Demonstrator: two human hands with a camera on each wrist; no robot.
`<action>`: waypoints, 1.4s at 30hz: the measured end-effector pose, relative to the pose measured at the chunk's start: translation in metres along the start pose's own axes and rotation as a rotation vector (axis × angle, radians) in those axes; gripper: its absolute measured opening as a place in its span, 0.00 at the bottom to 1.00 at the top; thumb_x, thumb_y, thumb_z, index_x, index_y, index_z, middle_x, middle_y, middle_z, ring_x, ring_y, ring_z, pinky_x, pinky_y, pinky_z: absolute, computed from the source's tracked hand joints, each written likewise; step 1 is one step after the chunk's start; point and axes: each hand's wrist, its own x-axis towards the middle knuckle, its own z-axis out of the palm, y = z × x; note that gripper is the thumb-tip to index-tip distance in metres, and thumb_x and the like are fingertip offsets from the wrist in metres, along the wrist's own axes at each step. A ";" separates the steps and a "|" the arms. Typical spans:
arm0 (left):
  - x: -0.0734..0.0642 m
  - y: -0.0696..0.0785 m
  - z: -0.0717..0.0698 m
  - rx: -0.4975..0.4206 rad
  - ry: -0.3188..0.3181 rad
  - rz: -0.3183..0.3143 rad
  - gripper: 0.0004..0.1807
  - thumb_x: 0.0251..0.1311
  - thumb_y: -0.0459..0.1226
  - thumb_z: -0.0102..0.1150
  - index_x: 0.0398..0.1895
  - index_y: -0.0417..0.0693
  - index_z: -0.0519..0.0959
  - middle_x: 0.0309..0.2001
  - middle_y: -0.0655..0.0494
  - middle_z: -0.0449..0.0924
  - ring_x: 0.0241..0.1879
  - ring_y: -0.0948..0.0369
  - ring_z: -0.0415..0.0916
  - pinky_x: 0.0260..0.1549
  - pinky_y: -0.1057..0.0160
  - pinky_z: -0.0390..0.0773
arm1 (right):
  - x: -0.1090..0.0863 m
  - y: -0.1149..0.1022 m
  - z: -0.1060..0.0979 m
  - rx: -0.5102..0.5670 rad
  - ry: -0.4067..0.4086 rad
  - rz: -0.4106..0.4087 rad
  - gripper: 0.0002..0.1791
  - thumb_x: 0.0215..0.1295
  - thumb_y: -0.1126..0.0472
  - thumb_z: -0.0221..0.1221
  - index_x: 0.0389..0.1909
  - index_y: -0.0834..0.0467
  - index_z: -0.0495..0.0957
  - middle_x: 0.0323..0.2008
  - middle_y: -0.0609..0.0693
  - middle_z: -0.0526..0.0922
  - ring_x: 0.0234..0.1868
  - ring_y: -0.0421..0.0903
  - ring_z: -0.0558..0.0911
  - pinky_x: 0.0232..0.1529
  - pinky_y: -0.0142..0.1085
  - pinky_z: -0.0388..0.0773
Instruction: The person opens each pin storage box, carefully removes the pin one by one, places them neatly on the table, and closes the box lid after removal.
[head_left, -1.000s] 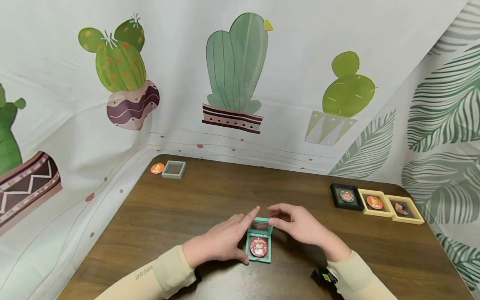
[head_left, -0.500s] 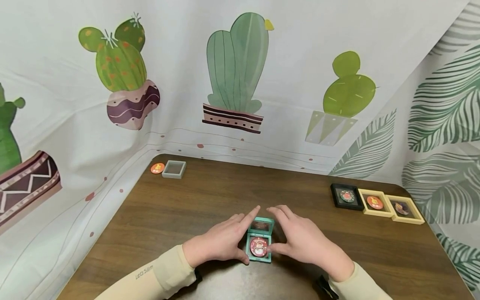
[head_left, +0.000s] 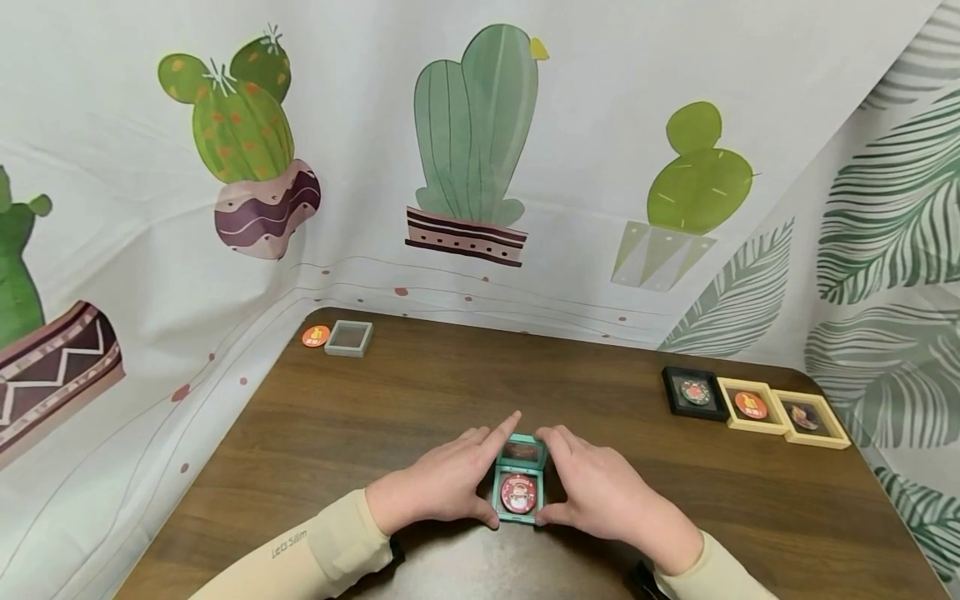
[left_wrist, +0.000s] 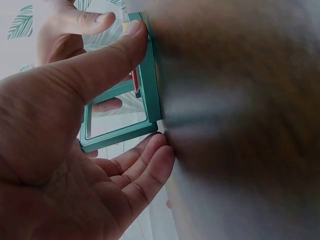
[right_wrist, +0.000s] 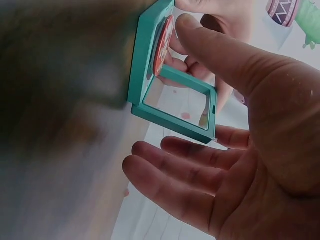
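A teal hinged display case [head_left: 519, 469] lies before me, its base on the table and its clear-windowed lid tilted up at the far side. In the base sits a round red badge [head_left: 518, 493]. My left hand [head_left: 442, 477] frames the case's left side, thumb at the near corner and straight index finger along the lid. On the other side my right hand [head_left: 611, 492] has its thumb by the near right corner and its fingertips at the lid's far corner. In the right wrist view, several right fingers [right_wrist: 170, 185] extend loosely beside the lid [right_wrist: 175, 122].
On the wooden table [head_left: 450, 367], a grey frame [head_left: 348, 339] and an orange badge [head_left: 316, 336] lie at the far left. At the right stand a black frame [head_left: 695, 392] and two yellow frames [head_left: 752, 406], each with a badge inside. A cactus-print cloth [head_left: 352, 233] hangs behind.
My right hand has left the lid's edge, spread its thumb and fingers, and moved its thumb toward me to the base's near right corner. The left hand and the case have stayed put.
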 end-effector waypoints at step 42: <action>-0.009 -0.004 -0.029 -0.144 0.156 0.026 0.73 0.59 0.57 0.84 0.93 0.47 0.41 0.60 0.49 0.76 0.52 0.58 0.82 0.44 0.57 0.85 | 0.000 -0.003 0.009 -0.057 -0.029 -0.003 0.55 0.46 0.42 0.89 0.66 0.61 0.66 0.64 0.58 0.86 0.51 0.51 0.90 0.43 0.47 0.89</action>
